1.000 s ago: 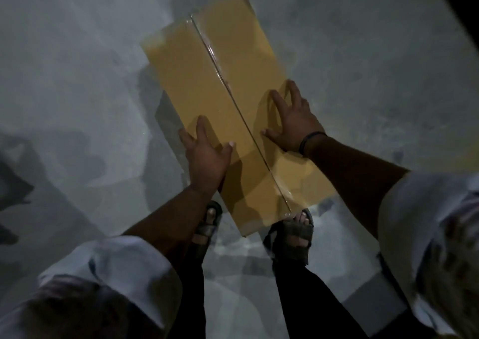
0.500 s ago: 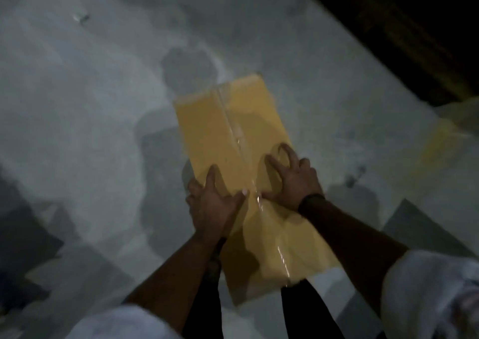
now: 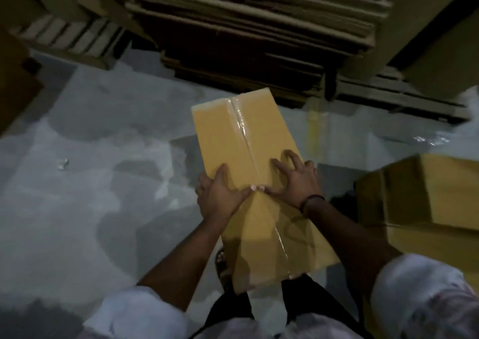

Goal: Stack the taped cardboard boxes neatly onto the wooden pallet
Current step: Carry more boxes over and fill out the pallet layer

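Left hand (image 3: 220, 196) grips the left edge of a taped box (image 3: 233, 136). Right hand (image 3: 295, 178) presses spread fingers on top, thumbs meeting at the seam, over grey floor (image 3: 77, 183) before stacked cardboard (image 3: 259, 27).

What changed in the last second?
The taped box has moved forward, toward the stacked flat cardboard, now in view with a second box at right. The left hand and right hand closed in: thumbs now meet at the tape seam. Both hands stayed on the box top.
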`<action>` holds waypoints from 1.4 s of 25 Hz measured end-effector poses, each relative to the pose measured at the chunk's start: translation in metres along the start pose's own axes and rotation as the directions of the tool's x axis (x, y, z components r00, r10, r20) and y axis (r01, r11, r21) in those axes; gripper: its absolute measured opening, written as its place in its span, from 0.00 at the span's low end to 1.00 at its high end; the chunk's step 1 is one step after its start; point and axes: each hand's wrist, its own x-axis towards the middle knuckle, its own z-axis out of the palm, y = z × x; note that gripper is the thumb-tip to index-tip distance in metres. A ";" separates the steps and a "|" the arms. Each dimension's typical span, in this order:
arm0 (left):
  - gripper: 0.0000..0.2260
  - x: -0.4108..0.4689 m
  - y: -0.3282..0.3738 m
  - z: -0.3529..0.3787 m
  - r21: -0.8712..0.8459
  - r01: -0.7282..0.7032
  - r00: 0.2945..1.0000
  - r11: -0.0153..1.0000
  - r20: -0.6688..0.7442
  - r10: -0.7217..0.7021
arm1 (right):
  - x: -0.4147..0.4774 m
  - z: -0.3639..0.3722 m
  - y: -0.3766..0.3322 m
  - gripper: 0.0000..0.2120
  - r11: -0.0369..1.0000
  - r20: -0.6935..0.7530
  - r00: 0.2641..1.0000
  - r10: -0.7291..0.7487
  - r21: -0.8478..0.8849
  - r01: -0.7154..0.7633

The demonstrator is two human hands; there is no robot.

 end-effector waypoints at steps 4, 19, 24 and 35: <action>0.46 -0.050 0.087 -0.023 0.101 -0.272 0.962 0.957 -0.009 0.274 | -0.074 -0.067 0.038 0.45 0.968 -0.164 0.963 0.215 0.170 -0.187; 0.45 -0.303 0.306 0.128 0.200 -0.889 0.452 0.412 0.235 0.861 | -0.358 -0.095 0.257 0.50 0.555 -0.372 0.412 0.832 0.527 -0.644; 0.46 -0.371 0.335 0.202 0.171 -0.943 0.332 0.286 0.405 0.852 | -0.429 -0.073 0.308 0.49 0.381 -0.257 0.281 0.925 0.597 -0.706; 0.46 -0.364 0.423 0.319 0.066 -0.994 0.113 0.092 0.646 0.755 | -0.414 -0.061 0.385 0.47 0.083 -0.105 0.018 0.994 0.656 -0.750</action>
